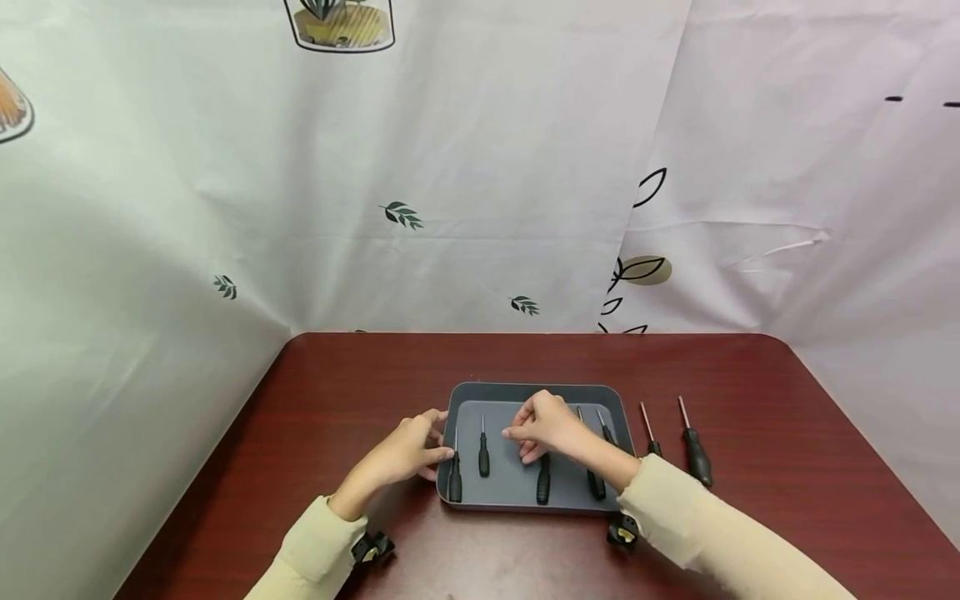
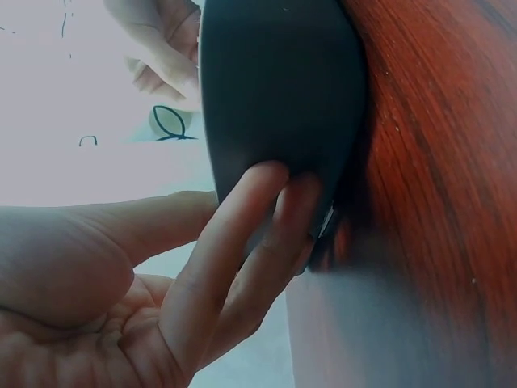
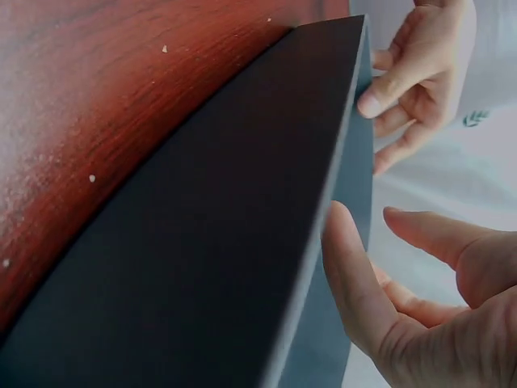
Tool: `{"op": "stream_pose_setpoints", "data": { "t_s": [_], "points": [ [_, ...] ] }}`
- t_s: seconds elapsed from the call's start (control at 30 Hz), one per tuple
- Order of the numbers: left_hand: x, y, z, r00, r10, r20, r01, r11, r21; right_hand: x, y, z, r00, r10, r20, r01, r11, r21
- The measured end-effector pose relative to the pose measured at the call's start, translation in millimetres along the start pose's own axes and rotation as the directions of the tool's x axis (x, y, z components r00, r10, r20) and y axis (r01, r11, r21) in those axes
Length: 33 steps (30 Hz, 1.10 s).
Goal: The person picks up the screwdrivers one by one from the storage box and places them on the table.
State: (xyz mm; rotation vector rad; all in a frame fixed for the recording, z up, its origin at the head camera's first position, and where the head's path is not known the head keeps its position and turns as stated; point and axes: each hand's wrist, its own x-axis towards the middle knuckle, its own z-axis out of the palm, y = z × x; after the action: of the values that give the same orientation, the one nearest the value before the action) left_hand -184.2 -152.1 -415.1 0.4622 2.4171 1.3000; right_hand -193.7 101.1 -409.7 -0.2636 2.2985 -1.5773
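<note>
A shallow dark grey tray (image 1: 510,492) lies on the table with several black-handled screwdrivers spread inside it. My left hand (image 1: 401,450) grips the tray's left wall, thumb over the rim and fingers (image 2: 234,250) against the outside. Over the middle of the tray is my right hand (image 1: 551,429), just above a screwdriver (image 1: 543,482) whose shaft it hides. In the right wrist view, its thumb and forefinger stand apart with nothing between them. Nearest the left hand are a screwdriver (image 1: 456,483) along the left wall and a smaller one (image 1: 483,458).
Two more screwdrivers lie on the table right of the tray: a larger one (image 1: 697,457) and a thinner one (image 1: 654,447), partly behind the right forearm. The reddish-brown table (image 1: 360,375) meets a white printed curtain (image 1: 480,167) at the back and sides.
</note>
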Motion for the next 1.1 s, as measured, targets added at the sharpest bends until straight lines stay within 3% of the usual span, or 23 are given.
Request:
{"op": "stream_pose_setpoints", "data": {
  "t_s": [0.4,1.1],
  "points": [
    [-1.6,-0.8,1.1,1.0,0.006,-0.006,-0.006,1.0,0.0,4,2,12.0,1.0,0.017,-0.007,-0.017,0.999,-0.046],
    [-0.5,-1.6,-0.3,1.0,-0.002,-0.001,0.002,1.0,0.007,17,-7,31.8,0.999,-0.036,0.001,0.036,0.987,-0.158]
  ]
}}
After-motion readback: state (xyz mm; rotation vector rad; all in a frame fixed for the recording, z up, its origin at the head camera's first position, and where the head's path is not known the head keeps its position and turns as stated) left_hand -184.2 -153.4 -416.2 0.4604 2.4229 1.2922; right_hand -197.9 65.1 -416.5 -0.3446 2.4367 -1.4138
